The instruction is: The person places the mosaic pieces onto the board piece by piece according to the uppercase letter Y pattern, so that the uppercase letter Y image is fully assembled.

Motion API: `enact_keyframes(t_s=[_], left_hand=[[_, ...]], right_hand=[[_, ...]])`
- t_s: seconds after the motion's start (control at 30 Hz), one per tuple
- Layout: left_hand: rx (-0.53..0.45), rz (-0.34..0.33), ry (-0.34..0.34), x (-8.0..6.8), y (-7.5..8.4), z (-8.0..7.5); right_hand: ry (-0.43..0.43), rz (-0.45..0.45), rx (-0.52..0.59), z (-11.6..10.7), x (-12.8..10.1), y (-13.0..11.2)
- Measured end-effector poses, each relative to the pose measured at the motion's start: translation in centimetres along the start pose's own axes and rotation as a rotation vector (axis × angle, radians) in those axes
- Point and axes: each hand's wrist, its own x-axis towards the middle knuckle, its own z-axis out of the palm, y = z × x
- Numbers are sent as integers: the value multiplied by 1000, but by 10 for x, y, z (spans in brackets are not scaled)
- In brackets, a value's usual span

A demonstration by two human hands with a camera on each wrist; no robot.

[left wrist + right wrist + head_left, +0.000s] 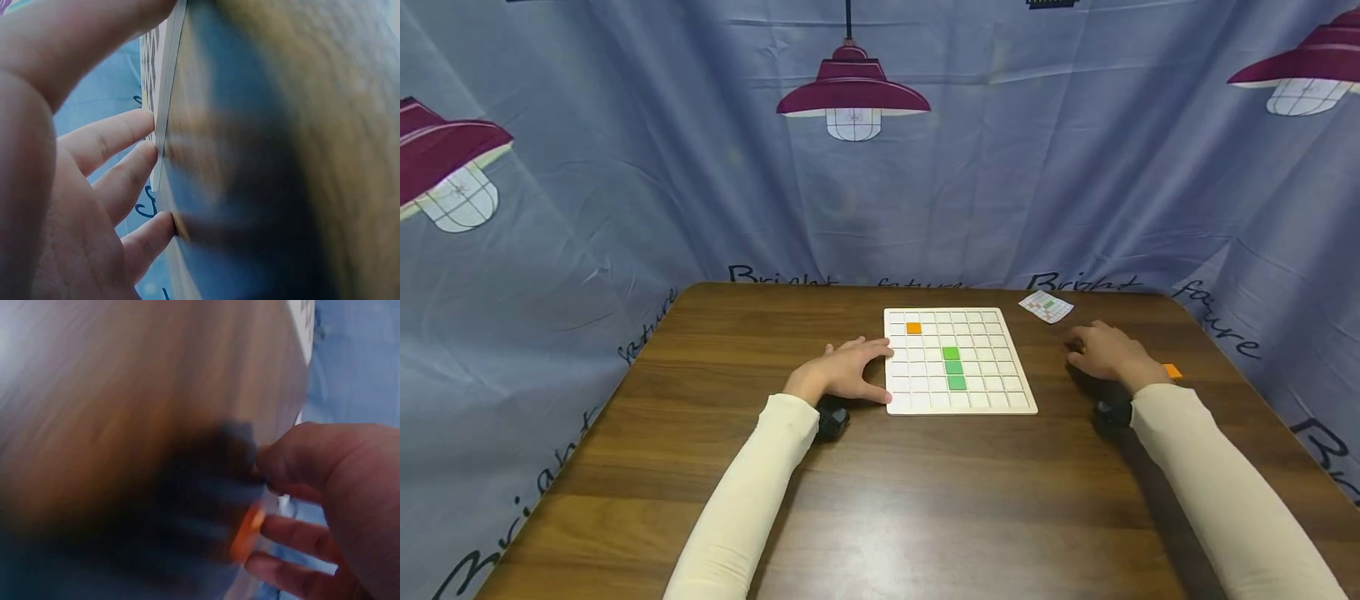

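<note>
Blue curtain (865,217) behind, printed lamps (853,87) across the top of the frame; brown wood desk (880,500) below. White grid board (917,402) sits just right of frame center, near-square, so no real long axis. One orange tile (913,328) in its upper-left part, plus three green tiles (953,367) in a column running toward the curtain.

Left hand (846,369): thumb and fingers spread, tips touching the board's left edge, so it's the nearer hand. Right hand (1105,354): well apart, right of the board, fingers bent; can't tell if thumb and index pinch anything, wrist view too blurred.

Key relation, my read: right hand sits between the board and the loose orange piece (1172,372), which lies at right of frame, partly hidden by the wrist. Board is to that hand's left, clear gap of desk between. Small printed card (1047,307) sits upper right of the board.
</note>
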Motion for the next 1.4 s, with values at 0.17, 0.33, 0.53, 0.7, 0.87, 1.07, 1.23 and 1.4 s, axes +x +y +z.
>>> enact_keyframes(t_s=[0.17, 0.33, 0.53, 0.7, 0.87, 1.07, 1.23, 1.4], left_hand=[[-5, 8, 2, -2, 0, -2], [-8, 14, 10, -3, 0, -2], [4, 9, 10, -3, 0, -2], [7, 1, 12, -4, -1, -2], [14, -9, 14, -2, -1, -1], [10, -9, 15, -1, -2, 2], [11, -11, 19, -1, -2, 2], [11, -1, 13, 0, -1, 1]], right_hand=[[179, -167, 17, 8, -20, 25], [255, -177, 35, 14, -33, 29], [235, -164, 60, 13, -32, 24], [233, -209, 109, 11, -12, 4], [201, -242, 160, 8, 19, -44], [167, -356, 192, 12, 56, -109], [107, -406, 197, 17, 78, -149], [29, -393, 206, 24, 89, -169]])
